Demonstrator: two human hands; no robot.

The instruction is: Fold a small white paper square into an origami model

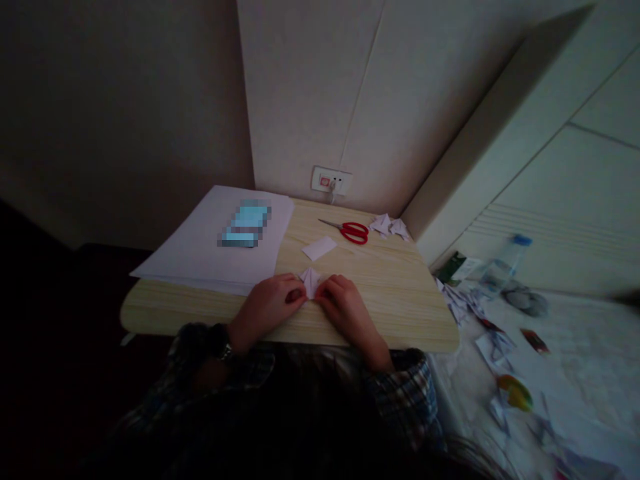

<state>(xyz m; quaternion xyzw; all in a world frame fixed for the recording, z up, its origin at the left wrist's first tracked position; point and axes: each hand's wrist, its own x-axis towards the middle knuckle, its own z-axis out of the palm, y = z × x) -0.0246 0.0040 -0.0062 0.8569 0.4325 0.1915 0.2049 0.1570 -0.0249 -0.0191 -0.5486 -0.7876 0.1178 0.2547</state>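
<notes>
A small folded white paper piece [311,281] lies near the front edge of a light wooden table [390,287]. My left hand [270,303] presses on its left side with fingers curled. My right hand [345,303] pinches its right side. Both hands rest on the tabletop, and both wrists show plaid sleeves. A watch sits on my left wrist.
A stack of white sheets [200,253] lies at the table's left, red scissors [353,231] and a paper slip [319,247] behind my hands, folded paper pieces [390,226] at the back right. To the right, a bed holds paper scraps [495,347] and a plastic bottle [503,267].
</notes>
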